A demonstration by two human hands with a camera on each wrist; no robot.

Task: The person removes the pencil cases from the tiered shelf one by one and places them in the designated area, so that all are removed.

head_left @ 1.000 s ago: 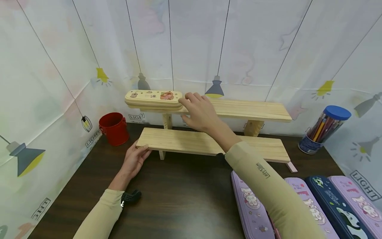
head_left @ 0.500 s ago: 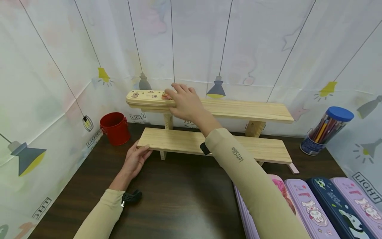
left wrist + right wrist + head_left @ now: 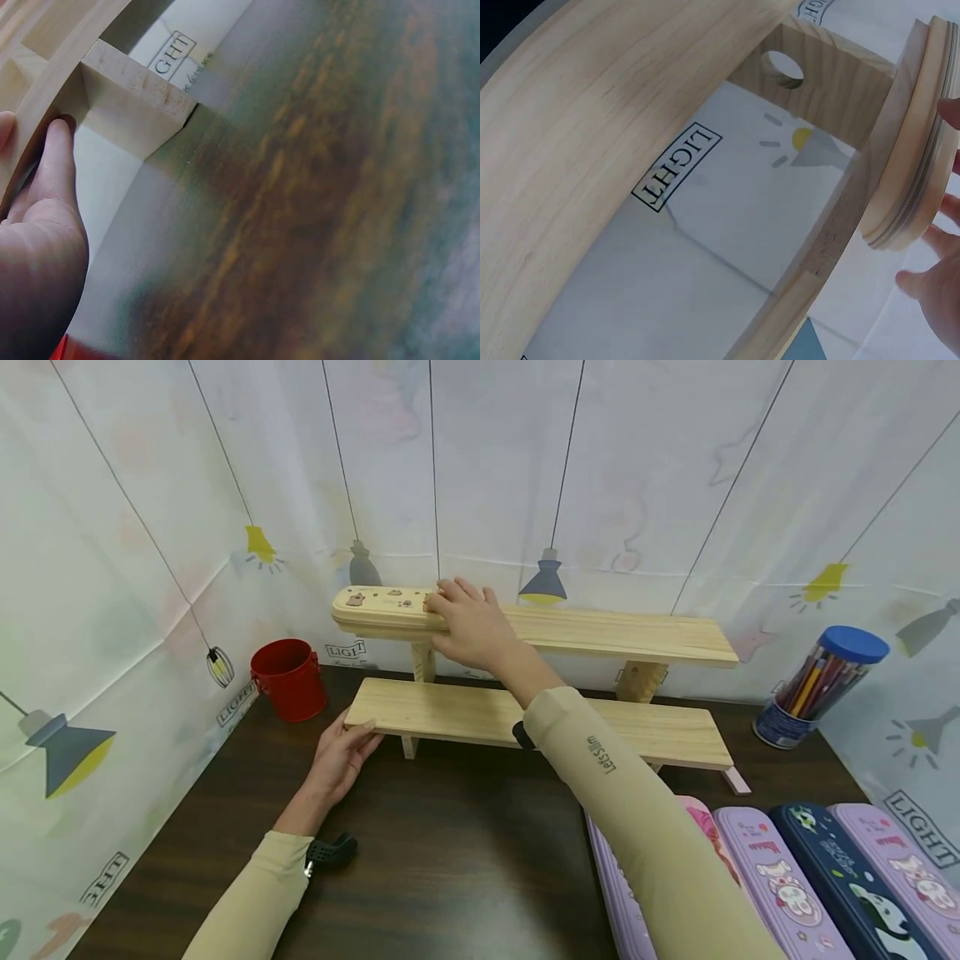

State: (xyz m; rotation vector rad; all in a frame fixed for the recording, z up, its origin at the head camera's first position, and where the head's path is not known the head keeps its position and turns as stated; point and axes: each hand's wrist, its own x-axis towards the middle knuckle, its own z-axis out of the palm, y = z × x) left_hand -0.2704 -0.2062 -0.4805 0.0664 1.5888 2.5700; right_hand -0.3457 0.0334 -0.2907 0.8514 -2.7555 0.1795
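A cream pencil case [image 3: 384, 603] with small printed pictures lies at the left end of the upper board of a two-tier wooden shelf [image 3: 622, 637]. My right hand [image 3: 478, 631] holds the case's right end, fingers over its top and covering part of the print. In the right wrist view, the rounded end of the pencil case [image 3: 913, 150] sits on the board beside my fingers, with the thumb apart from it. My left hand [image 3: 337, 764] grips the left front corner of the lower board [image 3: 442, 710]. From the left wrist, a finger shows beneath the shelf [image 3: 131, 105].
A red bucket [image 3: 291, 689] stands left of the shelf. On the right is a blue-lidded jar of pencils [image 3: 813, 689]. Several pencil cases, including a dark blue one [image 3: 847, 860], lie at front right on the dark table [image 3: 442, 860]. A printed curtain hangs behind.
My right hand has moved left along the upper board onto the cream pencil case. The case has then shifted slightly right. My left hand stays on the lower board.
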